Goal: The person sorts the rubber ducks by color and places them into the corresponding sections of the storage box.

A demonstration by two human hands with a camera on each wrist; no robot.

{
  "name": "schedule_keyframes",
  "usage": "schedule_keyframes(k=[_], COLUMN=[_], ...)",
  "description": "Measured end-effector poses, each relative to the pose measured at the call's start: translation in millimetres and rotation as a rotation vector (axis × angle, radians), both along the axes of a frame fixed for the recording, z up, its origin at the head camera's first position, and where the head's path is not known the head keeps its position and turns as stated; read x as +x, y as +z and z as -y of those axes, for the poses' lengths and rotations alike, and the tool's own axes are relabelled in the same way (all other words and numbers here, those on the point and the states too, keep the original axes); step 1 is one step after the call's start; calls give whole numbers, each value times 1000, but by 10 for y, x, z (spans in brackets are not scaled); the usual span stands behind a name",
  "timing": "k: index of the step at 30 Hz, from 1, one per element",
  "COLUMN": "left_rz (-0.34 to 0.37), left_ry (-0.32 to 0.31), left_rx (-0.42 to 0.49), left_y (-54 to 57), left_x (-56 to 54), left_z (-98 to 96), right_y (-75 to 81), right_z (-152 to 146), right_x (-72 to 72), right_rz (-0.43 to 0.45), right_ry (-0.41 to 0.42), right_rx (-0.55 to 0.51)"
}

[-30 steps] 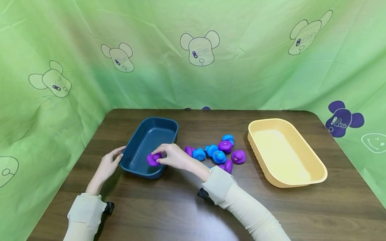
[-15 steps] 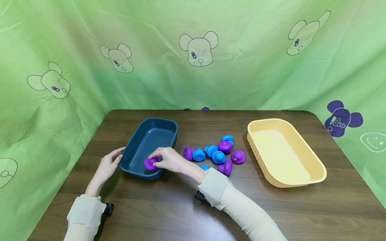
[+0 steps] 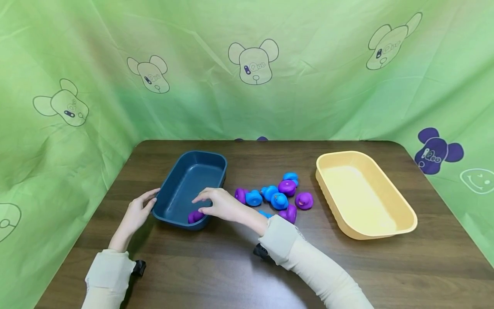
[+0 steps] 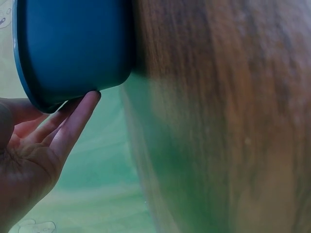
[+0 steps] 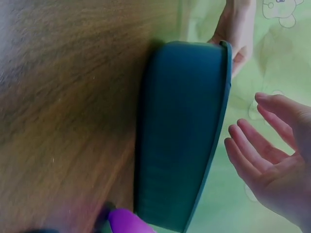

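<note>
- My right hand [image 3: 220,204] hovers over the blue tray [image 3: 185,184], thumb and fingers spread apart, pinching nothing.
- Done, as I judge it: 1 purple duck [image 3: 195,216] lies inside that tray, at the end nearest me, partly hidden by my right hand.
- My left hand [image 3: 137,213] rests against the tray's left side near the rim; its fingers are extended and touch the outer wall, not curled round it.
- Left over: I can make out 9 loose ducks [image 3: 279,201] bunched on the table [image 3: 193,266], 5 blue and 4 purple. 1 of the blue is partly behind my right forearm [image 3: 252,216], so more could be hidden there.
- The yellow tray [image 3: 359,193] stands well apart, to my right, beyond the bunch.
- With most ducks on the table, I judge the work to be at an early stage.
</note>
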State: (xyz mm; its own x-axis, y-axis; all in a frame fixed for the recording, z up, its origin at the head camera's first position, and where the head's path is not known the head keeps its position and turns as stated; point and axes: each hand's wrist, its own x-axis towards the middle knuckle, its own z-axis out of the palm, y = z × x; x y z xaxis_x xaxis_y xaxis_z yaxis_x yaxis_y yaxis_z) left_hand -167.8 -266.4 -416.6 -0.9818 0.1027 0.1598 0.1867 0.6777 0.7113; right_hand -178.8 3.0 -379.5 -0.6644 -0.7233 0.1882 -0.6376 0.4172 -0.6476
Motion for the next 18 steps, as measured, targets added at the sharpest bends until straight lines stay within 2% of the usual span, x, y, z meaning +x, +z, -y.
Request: schedule_keyframes(k=[7,14,18], left_rz=[-2,45,27], left_ry=[-4,-7,-21], left_rx=[-7,22,50], left_y=[-25,-4,-23], left_x=[-6,4,0], left_z=[20,21,34], right_y=[46,91,112], right_z=[-122,-225,-285], right_x=[-7,-23,-35], right_rz=[11,2,-4], right_ry=[22,29,37], right_rx=[-2,15,28])
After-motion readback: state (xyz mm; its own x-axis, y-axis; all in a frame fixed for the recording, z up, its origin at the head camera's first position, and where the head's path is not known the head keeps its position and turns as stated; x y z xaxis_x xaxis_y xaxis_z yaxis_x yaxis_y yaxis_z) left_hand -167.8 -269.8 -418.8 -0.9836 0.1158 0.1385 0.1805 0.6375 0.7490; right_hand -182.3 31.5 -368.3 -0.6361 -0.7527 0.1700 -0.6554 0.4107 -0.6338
